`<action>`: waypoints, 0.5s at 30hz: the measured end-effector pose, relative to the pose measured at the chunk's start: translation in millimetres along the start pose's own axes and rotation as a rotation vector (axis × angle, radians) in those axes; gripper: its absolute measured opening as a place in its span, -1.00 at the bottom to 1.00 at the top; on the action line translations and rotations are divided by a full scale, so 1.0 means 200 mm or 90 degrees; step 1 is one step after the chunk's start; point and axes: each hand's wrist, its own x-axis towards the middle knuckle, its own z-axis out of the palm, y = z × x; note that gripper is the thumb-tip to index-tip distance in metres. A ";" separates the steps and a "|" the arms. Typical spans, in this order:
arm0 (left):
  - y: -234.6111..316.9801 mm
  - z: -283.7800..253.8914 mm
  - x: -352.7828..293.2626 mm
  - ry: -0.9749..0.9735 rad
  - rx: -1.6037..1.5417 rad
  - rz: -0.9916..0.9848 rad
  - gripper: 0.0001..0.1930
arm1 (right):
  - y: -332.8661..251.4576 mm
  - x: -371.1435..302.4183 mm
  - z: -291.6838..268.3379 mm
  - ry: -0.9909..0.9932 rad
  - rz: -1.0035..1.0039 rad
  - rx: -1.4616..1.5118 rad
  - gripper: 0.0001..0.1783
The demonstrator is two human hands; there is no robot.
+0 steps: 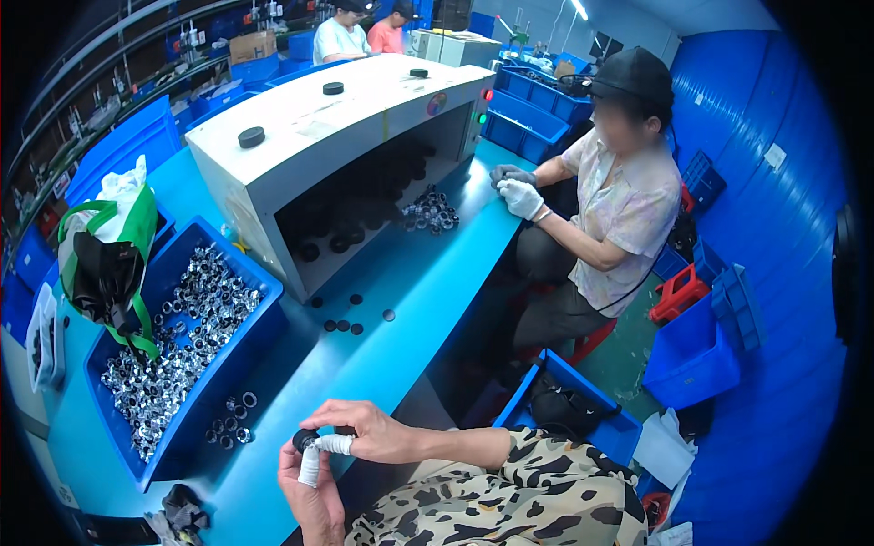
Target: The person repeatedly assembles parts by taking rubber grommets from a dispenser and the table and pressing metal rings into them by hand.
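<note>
At the table's near edge, my left hand (310, 491) is closed on a small black round part (304, 440), its thumb wrapped in white tape. From the right, my right hand (378, 435) grips the same part, with a white-wrapped digit pressed against it. A shiny bit shows at its lower side, but the fingers hide most of it. Several shiny metal-look rings (230, 424) lie on the blue tabletop just beyond my hands. Left of them, a large blue bin (276, 289) holds a heap of similar rings (182, 364).
A white box-shaped machine (246, 196) stands ahead, dark parts and a ring pile (431, 211) inside. Black discs (342, 326) lie before it. A green bag (137, 223) overhangs the bin. To the right sits a co-worker (628, 182) in gloves; a blue crate (619, 428) stands beside me.
</note>
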 end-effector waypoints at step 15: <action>0.02 0.17 0.04 -0.031 0.388 0.445 -0.74 | -0.05 0.01 0.01 0.085 -0.202 0.020 -0.59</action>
